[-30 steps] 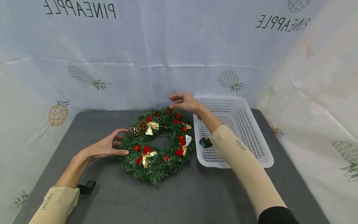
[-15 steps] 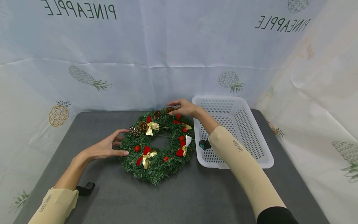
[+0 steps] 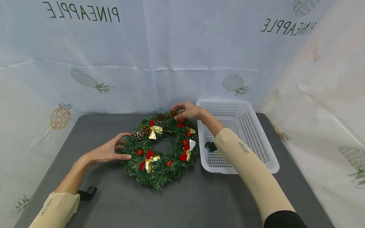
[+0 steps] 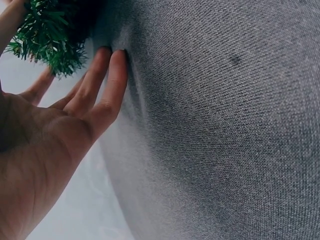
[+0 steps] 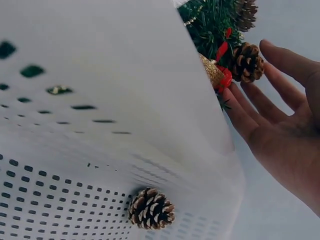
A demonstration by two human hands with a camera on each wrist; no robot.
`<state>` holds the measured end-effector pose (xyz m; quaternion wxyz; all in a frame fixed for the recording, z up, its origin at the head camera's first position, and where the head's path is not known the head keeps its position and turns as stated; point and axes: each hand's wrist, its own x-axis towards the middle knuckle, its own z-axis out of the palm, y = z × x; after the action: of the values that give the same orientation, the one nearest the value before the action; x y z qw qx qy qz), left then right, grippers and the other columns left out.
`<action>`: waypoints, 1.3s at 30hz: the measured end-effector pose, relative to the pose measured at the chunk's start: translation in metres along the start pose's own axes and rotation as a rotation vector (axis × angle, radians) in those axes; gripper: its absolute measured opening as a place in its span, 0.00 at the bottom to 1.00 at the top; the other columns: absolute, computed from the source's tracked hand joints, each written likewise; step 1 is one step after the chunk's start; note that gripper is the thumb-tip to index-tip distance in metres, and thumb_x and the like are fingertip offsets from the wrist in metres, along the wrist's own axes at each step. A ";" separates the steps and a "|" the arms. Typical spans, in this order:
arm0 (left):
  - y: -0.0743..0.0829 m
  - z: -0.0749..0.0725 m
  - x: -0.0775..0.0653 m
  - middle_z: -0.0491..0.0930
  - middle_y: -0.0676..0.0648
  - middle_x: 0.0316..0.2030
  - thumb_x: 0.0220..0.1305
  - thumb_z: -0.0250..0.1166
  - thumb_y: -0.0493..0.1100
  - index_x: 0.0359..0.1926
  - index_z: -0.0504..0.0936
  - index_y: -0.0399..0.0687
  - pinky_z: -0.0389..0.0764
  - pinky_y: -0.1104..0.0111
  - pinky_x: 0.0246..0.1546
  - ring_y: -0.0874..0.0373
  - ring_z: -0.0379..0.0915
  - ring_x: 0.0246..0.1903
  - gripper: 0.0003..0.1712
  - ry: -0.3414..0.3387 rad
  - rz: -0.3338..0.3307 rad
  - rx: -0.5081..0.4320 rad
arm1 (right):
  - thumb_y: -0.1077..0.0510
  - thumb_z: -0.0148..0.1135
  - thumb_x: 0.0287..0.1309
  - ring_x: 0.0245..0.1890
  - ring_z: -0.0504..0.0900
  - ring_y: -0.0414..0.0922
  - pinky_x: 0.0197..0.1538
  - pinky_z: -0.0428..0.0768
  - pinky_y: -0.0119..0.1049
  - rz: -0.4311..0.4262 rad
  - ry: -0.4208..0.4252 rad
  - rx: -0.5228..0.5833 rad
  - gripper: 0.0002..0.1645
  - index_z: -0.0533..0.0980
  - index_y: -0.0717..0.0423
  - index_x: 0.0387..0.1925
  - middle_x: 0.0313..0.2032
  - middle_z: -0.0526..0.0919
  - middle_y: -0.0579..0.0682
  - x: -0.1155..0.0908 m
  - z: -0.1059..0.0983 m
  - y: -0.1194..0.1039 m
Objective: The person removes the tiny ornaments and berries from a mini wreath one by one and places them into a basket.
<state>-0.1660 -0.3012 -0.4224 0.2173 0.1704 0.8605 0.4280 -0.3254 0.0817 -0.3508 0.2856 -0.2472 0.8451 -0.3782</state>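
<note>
A green wreath (image 3: 159, 179) with red and gold bows, red berries and brown pine cones lies flat on the grey table. At its left edge is my left hand (image 3: 106, 148), thumb and fingers spread against the greenery. Two of its fingertips (image 4: 118, 65) touch the grey cloth in the left wrist view. Over the wreath's far right edge hangs my right hand (image 3: 188, 110), with thumb and fingers around a pine cone (image 5: 247, 62). Those fingers look relaxed and fairly straight; whether they press on the cone I cannot tell.
To the right of the wreath stands a white perforated basket (image 3: 273, 158). One loose pine cone (image 5: 151, 209) lies inside it, seen in the right wrist view. Black straps hang from both forearms. A pineapple-print curtain (image 3: 171, 47) closes the back and sides.
My right hand has come down from above the wreath's far edge and now surrounds the pine cone there. My left hand and the wreath have hardly moved.
</note>
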 end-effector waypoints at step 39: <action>-0.001 0.002 -0.001 0.54 0.19 0.79 0.72 0.75 0.48 0.86 0.49 0.48 0.85 0.37 0.59 0.16 0.63 0.74 0.55 -0.001 0.004 0.002 | 0.64 0.61 0.79 0.69 0.80 0.62 0.70 0.84 0.53 -0.081 0.214 0.168 0.30 0.69 0.63 0.77 0.75 0.72 0.64 -0.023 -0.023 0.001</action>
<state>-0.1646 -0.3011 -0.4242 0.2166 0.1723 0.8607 0.4274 -0.3248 0.1080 -0.3318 0.1982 -0.2145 0.8256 -0.4829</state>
